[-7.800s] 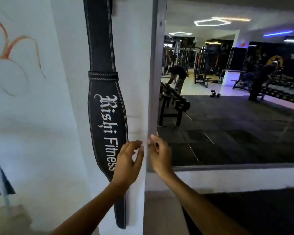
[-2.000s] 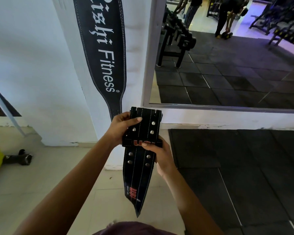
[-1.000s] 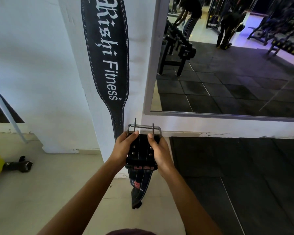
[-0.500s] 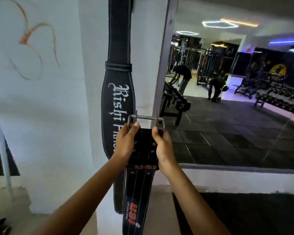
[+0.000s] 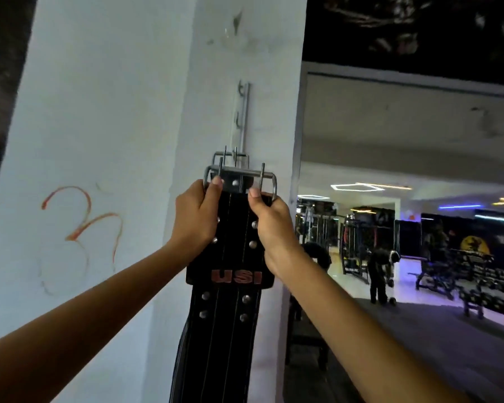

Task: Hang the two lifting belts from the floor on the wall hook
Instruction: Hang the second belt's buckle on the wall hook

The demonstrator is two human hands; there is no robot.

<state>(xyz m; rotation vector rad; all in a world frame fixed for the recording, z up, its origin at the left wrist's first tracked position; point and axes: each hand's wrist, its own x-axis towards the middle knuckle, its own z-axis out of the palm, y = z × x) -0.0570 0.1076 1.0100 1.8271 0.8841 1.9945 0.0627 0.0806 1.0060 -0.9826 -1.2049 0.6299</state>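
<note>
A metal hook rail (image 5: 243,117) runs upright on the white wall (image 5: 105,112), toward twelve o'clock from the frame's middle. At its lower end a belt buckle (image 5: 230,158) hangs against it (the strap below is hidden). A second buckle (image 5: 240,177), at six o'clock of the first, overlaps it.

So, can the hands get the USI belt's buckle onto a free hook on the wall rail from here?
Probably yes: the buckle sits just below the hook rail, whose upper hooks look bare; nothing blocks the way.
</note>
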